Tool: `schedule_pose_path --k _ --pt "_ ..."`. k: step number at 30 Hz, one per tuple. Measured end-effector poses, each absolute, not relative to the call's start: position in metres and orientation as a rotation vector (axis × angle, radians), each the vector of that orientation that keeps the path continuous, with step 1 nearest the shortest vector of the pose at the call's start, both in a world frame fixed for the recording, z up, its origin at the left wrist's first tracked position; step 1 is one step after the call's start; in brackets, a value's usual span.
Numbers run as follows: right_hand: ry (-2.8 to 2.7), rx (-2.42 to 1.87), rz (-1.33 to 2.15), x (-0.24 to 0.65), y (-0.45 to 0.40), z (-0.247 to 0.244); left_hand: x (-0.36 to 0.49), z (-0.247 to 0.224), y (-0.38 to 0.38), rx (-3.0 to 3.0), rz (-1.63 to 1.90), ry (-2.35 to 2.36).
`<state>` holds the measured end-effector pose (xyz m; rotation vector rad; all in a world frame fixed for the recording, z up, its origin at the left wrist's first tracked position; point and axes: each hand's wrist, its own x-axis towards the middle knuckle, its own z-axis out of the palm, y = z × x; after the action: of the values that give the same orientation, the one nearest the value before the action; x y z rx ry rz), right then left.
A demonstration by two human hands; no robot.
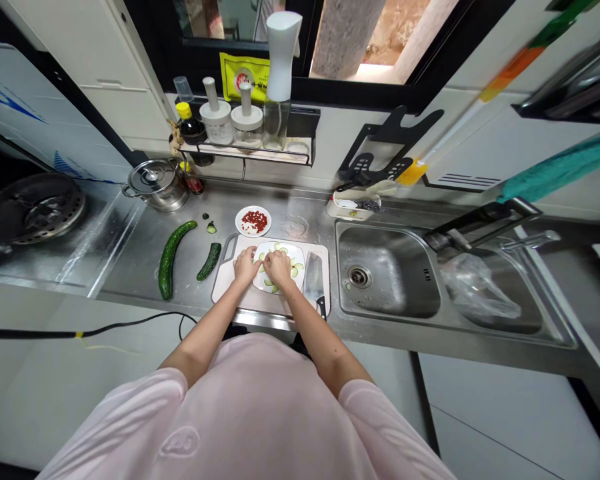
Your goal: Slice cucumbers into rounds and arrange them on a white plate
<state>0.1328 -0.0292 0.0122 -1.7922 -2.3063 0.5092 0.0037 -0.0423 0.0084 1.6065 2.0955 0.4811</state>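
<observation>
On the white plastic cutting board (260,303), round white plate (286,246) carries cucumber slices (295,269); left hand (246,265), right hand (279,268) lie over it, fingers half-curled, hold unclear.

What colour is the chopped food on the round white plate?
Red chopped food, best seen in the head view.
</observation>
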Motion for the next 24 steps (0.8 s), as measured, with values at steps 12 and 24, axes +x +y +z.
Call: schedule_pose_path --k 12,24 --pt "-2.292 -1.783 0.503 0.1331 -0.0295 0.0100 0.0032 0.0051 -0.0416 1.603 0.524 2.088" --pt "-2.273 -1.790 0.507 0.1381 -0.0308 0.0127 -0.0036 0.0010 -0.0413 1.539 0.612 2.081"
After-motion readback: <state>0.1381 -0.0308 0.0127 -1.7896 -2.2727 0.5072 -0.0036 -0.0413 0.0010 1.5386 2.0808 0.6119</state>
